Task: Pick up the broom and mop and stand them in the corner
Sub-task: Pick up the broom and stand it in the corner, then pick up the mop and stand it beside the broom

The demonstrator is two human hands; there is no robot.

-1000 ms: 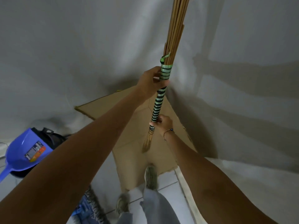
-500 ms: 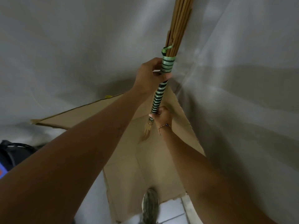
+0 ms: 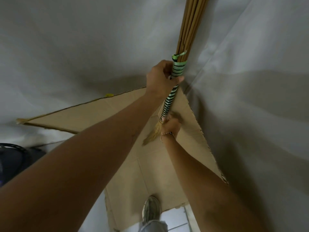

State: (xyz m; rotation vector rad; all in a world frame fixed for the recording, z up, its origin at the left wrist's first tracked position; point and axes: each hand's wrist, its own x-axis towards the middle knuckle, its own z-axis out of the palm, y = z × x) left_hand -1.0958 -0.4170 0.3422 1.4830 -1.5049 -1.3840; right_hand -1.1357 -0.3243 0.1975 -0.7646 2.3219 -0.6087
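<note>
Broom [image 3: 170,99] upright in the corner, between the two white-draped walls [image 3: 83,47], over the cardboard sheet [image 3: 130,164] on the floor. Probably light and fairly stiff: a bundle of thin tan sticks bound by green-and-black striped tape, with a short frayed tuft at the bottom. Best gripped on the taped stretch, where the bundle stays tight. Left hand [image 3: 160,77] wrapped shut around the top of the wrapping. Right hand [image 3: 170,125] closed low on the handle, just above the tuft, bracelet on the wrist. No mop in view. Shoe [image 3: 151,210] at the cardboard's near edge.
</note>
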